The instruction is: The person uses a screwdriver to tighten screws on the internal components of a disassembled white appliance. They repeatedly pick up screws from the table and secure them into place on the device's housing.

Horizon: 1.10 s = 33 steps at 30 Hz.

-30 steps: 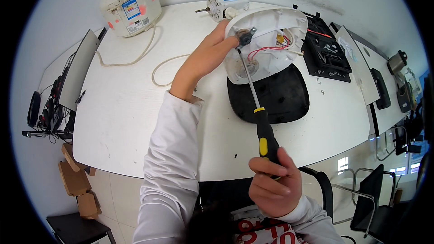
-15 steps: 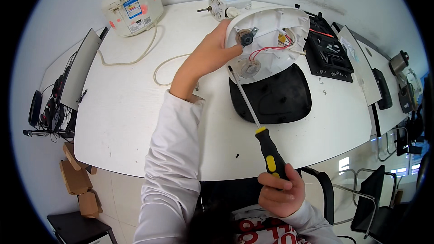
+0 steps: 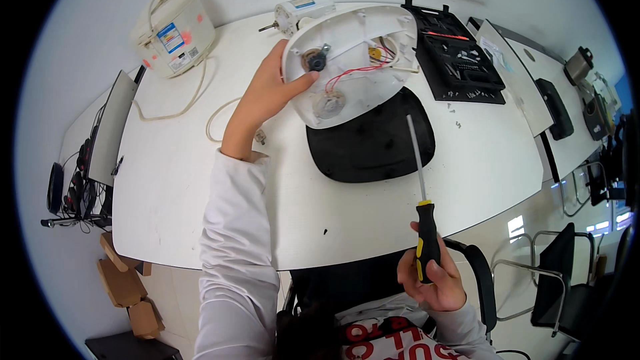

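My left hand (image 3: pixel 270 97) grips the left edge of a white plastic fan base housing (image 3: pixel 360 97), thumb over the rim. The housing is tilted, its hollow inside towards me. Inside it are a dark round switch (image 3: pixel 316 60), red wires (image 3: pixel 350 71), a small yellow part (image 3: pixel 375 53) and a round metallic disc (image 3: pixel 328 103). My right hand (image 3: pixel 437 280) is closed round the black and yellow handle of a screwdriver (image 3: pixel 421 170). Its shaft points up and away, over a black base cover (image 3: pixel 377 147) lying partly under the housing. The tip is apart from the housing.
Behind the housing lies a white motor (image 3: pixel 303 13). A rice cooker (image 3: pixel 175 33) with a cord stands at the back left. An open black tool case (image 3: pixel 460 60) is at the back right, with loose screws (image 3: pixel 457 124) nearby. A small dark piece (image 3: pixel 325 231) lies near the front edge.
The screwdriver has swung right, from its tip near the housing's lower left to pointing nearly straight away. My left hand still holds the housing. The whole view has shifted slightly.
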### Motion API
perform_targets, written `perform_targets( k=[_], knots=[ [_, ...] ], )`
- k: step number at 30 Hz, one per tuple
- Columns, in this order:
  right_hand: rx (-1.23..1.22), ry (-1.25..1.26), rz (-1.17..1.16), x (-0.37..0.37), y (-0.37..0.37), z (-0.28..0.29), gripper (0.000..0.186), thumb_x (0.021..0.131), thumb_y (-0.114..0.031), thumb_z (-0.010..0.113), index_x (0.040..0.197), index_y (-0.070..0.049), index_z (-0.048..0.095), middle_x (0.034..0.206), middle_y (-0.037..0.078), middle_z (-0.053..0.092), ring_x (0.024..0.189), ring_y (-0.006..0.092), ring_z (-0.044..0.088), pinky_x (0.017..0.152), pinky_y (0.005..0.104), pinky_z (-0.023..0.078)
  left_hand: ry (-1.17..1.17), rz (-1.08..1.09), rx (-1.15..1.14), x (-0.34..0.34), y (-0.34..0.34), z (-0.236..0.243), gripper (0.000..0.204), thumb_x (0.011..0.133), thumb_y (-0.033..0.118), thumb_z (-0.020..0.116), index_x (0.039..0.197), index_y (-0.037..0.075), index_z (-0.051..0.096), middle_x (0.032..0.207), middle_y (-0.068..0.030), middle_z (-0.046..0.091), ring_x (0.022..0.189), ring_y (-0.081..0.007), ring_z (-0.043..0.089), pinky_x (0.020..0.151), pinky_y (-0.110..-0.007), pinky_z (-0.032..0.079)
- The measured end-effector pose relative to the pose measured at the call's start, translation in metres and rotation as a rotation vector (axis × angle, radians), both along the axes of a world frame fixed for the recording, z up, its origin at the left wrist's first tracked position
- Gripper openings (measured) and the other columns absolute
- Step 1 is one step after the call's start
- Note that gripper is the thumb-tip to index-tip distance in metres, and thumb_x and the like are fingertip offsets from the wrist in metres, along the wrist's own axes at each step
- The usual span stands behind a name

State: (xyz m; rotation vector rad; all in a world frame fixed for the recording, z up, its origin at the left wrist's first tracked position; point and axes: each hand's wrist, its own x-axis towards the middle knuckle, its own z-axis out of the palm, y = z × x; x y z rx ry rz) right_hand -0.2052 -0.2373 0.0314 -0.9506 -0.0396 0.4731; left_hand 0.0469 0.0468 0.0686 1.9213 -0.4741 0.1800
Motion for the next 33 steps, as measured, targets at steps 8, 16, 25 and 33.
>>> perform_targets(
  k=[8,16,25,33],
  knots=[
    [-0.523,-0.158,-0.444,0.008,-0.035,0.0,0.06,0.088,-0.011,0.06,0.139,-0.002,0.03,0.094,0.011,0.06,0.063,0.0048,0.047,0.058,0.0173,0.041,-0.07,0.084,0.06,-0.003,-0.011,0.002,0.057,0.08,0.016,0.07,0.129,0.0,0.045,0.118,-0.0083,0.057,0.109,-0.0161,0.051,0.095,-0.03,0.039],
    [-0.551,-0.375,-0.713,0.016,-0.072,-0.019,0.047,0.079,-0.003,0.063,0.122,-0.005,0.046,0.091,0.012,0.06,0.069,0.0099,0.052,0.066,0.0225,0.045,-0.008,0.112,-0.088,-0.002,-0.01,-0.012,0.052,0.081,0.019,0.071,0.123,0.0,0.049,0.113,-0.008,0.058,0.104,-0.0163,0.054,0.092,-0.029,0.041],
    [-0.698,-0.717,-0.904,0.056,-0.092,-0.048,0.04,0.081,-0.005,0.064,0.119,-0.006,0.048,0.089,0.011,0.062,0.07,0.01,0.052,0.066,0.022,0.041,-0.095,0.258,-0.09,-0.015,-0.023,-0.019,0.059,0.079,0.027,0.074,0.125,0.001,0.046,0.119,-0.0091,0.054,0.109,-0.0174,0.051,0.094,-0.031,0.039],
    [-0.736,-0.546,-1.107,0.077,-0.094,-0.064,0.038,0.086,-0.003,0.058,0.122,-0.004,0.047,0.089,0.011,0.06,0.077,0.0131,0.055,0.074,0.0262,0.045,-0.729,0.482,0.141,-0.047,-0.065,0.008,0.075,0.076,0.011,0.07,0.136,0.004,0.027,0.14,-0.0136,0.032,0.13,-0.0267,0.034,0.105,-0.043,0.03]
  ],
)
